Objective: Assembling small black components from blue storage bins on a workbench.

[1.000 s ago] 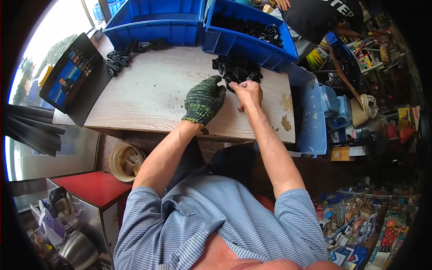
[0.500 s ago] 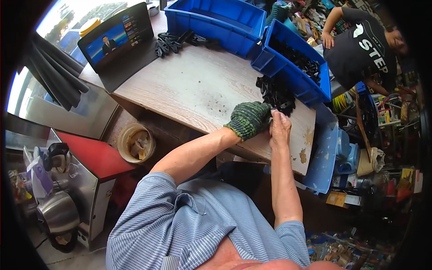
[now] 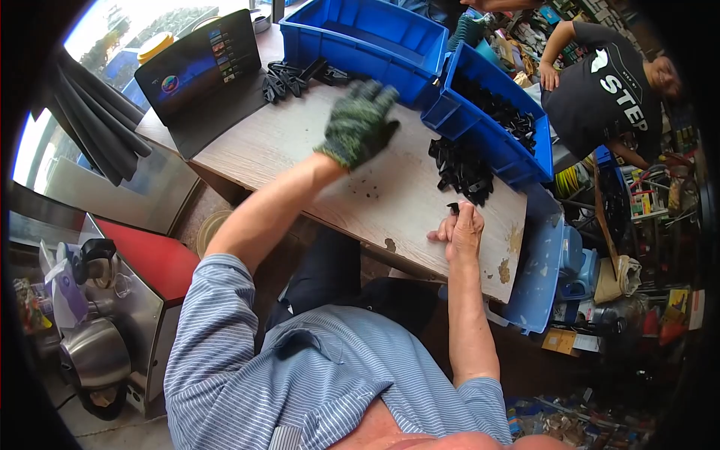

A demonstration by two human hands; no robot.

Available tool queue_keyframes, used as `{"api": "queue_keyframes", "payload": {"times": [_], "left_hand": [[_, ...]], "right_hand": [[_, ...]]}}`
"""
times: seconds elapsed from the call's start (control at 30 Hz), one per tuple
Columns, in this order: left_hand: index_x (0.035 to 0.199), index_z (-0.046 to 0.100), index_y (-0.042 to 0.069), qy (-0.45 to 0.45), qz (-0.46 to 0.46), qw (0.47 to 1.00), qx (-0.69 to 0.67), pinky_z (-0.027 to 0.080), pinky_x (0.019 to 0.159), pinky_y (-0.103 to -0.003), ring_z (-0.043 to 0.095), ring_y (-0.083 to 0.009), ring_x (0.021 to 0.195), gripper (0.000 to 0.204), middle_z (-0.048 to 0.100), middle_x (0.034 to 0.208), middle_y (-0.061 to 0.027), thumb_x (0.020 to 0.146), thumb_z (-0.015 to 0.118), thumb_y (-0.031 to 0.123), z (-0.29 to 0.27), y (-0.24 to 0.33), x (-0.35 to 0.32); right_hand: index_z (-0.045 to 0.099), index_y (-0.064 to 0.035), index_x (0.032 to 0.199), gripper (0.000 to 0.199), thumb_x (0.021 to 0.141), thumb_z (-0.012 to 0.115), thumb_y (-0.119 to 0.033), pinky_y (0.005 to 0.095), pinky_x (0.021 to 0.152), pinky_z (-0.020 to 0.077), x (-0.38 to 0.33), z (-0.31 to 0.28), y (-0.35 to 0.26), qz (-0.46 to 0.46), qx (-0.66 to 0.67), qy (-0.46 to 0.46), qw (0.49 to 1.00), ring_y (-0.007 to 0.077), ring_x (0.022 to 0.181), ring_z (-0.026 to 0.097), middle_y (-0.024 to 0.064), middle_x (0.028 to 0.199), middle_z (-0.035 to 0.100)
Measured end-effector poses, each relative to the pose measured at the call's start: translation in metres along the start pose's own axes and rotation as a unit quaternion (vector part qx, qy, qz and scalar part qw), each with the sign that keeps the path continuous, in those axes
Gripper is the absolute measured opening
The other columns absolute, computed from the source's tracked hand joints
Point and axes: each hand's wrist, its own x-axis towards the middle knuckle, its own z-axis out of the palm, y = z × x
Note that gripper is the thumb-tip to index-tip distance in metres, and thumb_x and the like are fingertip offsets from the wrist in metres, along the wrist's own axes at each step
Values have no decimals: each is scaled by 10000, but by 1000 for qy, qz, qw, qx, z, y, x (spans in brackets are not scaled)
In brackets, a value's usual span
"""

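My left hand [image 3: 360, 126], in a dark green knitted glove, is over the far middle of the table with its fingers stretched apart. It is a little blurred, and nothing shows in it. Bare, my right hand [image 3: 465, 234] is closed above the table's near right part, pinching a small black plastic piece [image 3: 453, 208] between thumb and fingers. Just beyond that hand lies a pile of similar black pieces [image 3: 459, 169]. Several black clip-like parts [image 3: 289, 79] lie at the far left, beyond my left hand.
A blue bin [image 3: 439, 124] holding more black pieces stands at the right, beside another blue bin [image 3: 360, 54] at the back. A tablet-like screen [image 3: 199, 82] stands at the far left of the wooden table [image 3: 300, 180]. Another person [image 3: 600, 90] is at the far right.
My left hand has left my right hand and swung away toward the far left, its fingers opening. My right hand has lowered slightly, and the small black piece now shows in it.
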Motion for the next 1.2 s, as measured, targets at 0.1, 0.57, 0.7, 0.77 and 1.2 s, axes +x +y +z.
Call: {"api": "queue_keyframes", "payload": {"times": [0.1,0.57,0.7,0.77,1.2], "left_hand": [[1179,596,92,5,-26,991,128,429,940,-564,493,-436,1205,395,601,1167,-188,847,653,298,7,-57,24],[1046,683,180,-93,122,986,-70,458,773,-470,614,-326,933,184,665,962,-101,917,610,289,-1,-39,-12],[1042,681,151,-133,118,983,40,438,718,-467,608,-317,888,229,664,843,-114,938,595,336,-10,-30,-22],[1023,683,149,-130,88,987,27,433,727,-460,600,-317,875,225,664,840,-106,936,601,340,-14,-24,-22],[979,745,211,-144,127,975,107,434,729,-427,598,-285,852,164,655,825,-78,890,636,294,-15,-26,-18]], "right_hand": [[473,-103,725,389,998,494,-379,360,383,537,-1,-1,2,-2,32,-5,999,117,374,394,-2,455,361],[409,-134,613,441,979,415,-381,380,367,542,1,3,-5,13,32,28,999,114,378,393,-16,441,317],[413,-128,617,439,977,401,-378,389,368,545,1,0,-3,19,52,32,998,115,381,384,-17,445,305],[408,-124,641,404,974,413,-351,385,381,541,-1,0,-2,21,62,34,997,116,381,375,-15,452,306],[385,-121,607,420,964,410,-342,382,382,539,-3,6,-6,0,38,44,998,127,383,371,-14,455,286]]}}
